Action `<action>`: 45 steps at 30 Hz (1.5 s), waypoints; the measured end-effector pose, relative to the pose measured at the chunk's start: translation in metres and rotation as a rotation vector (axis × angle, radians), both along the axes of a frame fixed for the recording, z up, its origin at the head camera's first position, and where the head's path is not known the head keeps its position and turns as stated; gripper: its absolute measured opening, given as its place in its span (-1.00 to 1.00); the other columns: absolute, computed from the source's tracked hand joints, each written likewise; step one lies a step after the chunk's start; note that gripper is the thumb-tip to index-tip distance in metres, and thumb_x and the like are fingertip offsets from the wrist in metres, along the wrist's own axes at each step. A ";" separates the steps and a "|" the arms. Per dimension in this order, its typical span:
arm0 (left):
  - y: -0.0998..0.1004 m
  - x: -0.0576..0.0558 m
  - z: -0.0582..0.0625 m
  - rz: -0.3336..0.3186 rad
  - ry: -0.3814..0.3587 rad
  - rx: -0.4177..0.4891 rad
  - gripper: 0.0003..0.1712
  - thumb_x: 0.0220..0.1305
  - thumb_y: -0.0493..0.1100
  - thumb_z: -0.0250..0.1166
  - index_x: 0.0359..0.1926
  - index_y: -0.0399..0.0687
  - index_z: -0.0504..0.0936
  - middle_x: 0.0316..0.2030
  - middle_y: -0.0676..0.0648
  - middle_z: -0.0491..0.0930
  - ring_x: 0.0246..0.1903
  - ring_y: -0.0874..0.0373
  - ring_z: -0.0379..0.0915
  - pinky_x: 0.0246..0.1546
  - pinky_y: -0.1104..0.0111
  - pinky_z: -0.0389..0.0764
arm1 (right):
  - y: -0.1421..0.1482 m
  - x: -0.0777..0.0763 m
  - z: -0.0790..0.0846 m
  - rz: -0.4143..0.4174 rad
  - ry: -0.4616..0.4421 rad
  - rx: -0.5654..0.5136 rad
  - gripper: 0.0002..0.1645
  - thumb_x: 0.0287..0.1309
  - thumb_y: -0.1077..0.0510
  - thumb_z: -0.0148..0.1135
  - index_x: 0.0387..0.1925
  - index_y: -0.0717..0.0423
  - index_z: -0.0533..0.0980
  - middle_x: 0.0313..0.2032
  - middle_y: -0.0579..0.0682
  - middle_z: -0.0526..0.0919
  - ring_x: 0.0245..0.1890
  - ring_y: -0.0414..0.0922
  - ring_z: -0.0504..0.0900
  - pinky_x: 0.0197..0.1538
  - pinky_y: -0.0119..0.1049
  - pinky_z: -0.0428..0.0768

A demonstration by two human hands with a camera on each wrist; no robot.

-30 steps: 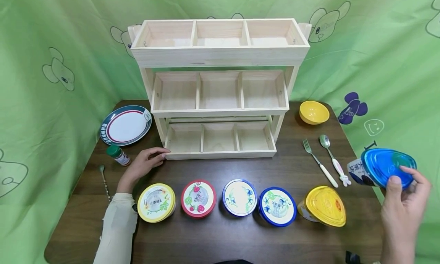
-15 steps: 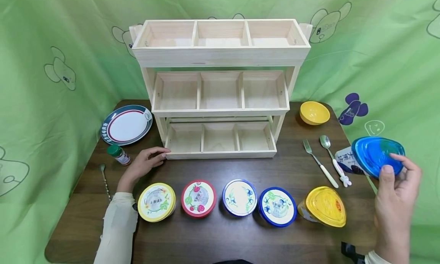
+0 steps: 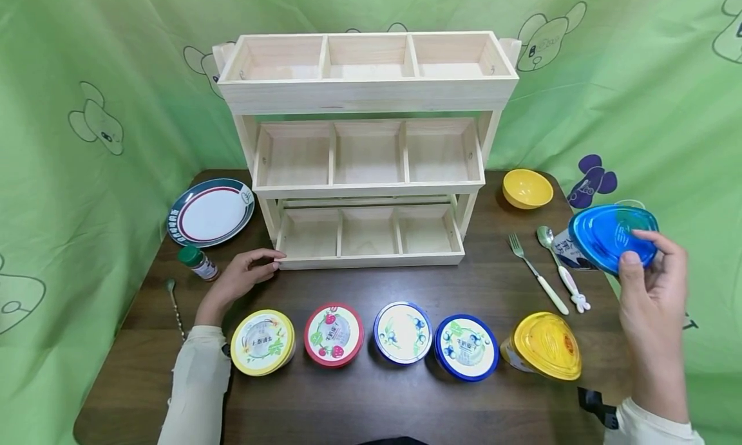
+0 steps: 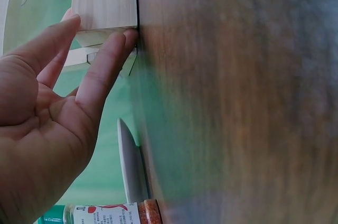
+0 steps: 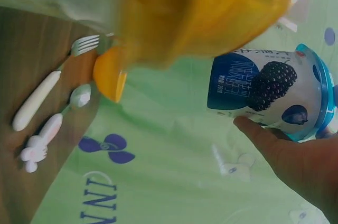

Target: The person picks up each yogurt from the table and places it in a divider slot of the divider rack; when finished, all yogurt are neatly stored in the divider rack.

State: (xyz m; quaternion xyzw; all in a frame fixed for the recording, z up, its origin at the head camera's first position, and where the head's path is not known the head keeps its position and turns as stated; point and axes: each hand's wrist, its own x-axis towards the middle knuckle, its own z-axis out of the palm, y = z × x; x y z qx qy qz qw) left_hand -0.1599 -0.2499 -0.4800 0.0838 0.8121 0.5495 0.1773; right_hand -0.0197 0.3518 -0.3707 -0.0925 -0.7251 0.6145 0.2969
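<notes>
My right hand [image 3: 657, 297] grips a yogurt cup with a blue lid [image 3: 605, 236] in the air, right of the spoon [image 3: 562, 268]. In the right wrist view this cup [image 5: 280, 89] lies tilted sideways, a blackberry printed on its wall. My left hand [image 3: 240, 281] touches the left front corner of the lowest tier of a wooden rack [image 3: 371, 97]. Its fingers look fairly straight against that corner [image 4: 105, 2] in the left wrist view. A cup with a yellow lid [image 3: 545, 347] stands left of my right forearm.
Several round-lidded tubs line the table front: yellow [image 3: 263, 342], red [image 3: 333, 335] and two blue-rimmed ones [image 3: 402, 333]. A fork [image 3: 539, 274] and yellow bowl [image 3: 527, 189] are right. A plate [image 3: 211, 213], green-capped spice jar [image 3: 198, 263] and thin spoon [image 3: 176, 306] are left.
My right hand has moved left and away from me, carrying the blue-lidded yogurt cup from beyond the table's right edge toward the spoon. My left hand has stayed at the rack's corner.
</notes>
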 end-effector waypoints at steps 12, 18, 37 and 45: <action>0.000 0.000 -0.002 -0.005 -0.003 0.011 -0.62 0.66 -0.25 0.23 0.34 -0.36 0.63 0.28 -0.37 0.56 0.18 0.11 0.55 0.23 0.38 0.66 | -0.013 -0.019 0.015 0.138 0.016 -0.038 -0.49 0.65 0.21 0.07 0.51 0.10 0.36 0.67 0.25 0.08 0.63 0.12 0.15 0.53 -0.38 0.32; 0.001 -0.001 0.001 -0.004 -0.002 0.005 -0.61 0.67 -0.23 0.22 0.35 -0.35 0.62 0.32 -0.36 0.54 0.28 -0.11 0.51 0.27 0.32 0.65 | -0.015 -0.022 0.024 0.167 0.055 -0.027 -0.49 0.65 0.22 0.06 0.52 0.12 0.35 0.68 0.26 0.04 0.65 0.17 0.10 0.54 -0.34 0.27; -0.002 -0.001 -0.003 -0.002 0.007 0.005 -0.61 0.67 -0.21 0.22 0.34 -0.34 0.63 0.28 -0.36 0.56 0.16 0.09 0.53 0.17 0.50 0.63 | -0.025 -0.049 0.042 0.237 -0.010 0.180 -0.48 0.67 0.17 0.04 0.54 -0.02 0.32 0.62 0.31 0.12 0.57 0.13 0.22 0.57 -0.29 0.30; -0.002 0.000 -0.004 -0.002 0.007 0.012 -0.61 0.68 -0.22 0.22 0.34 -0.35 0.62 0.28 -0.36 0.56 0.16 0.12 0.53 0.20 0.48 0.63 | -0.039 -0.061 0.049 0.287 0.034 0.192 -0.48 0.67 0.11 0.09 0.52 -0.01 0.31 0.63 0.29 0.12 0.59 0.15 0.20 0.67 -0.02 0.13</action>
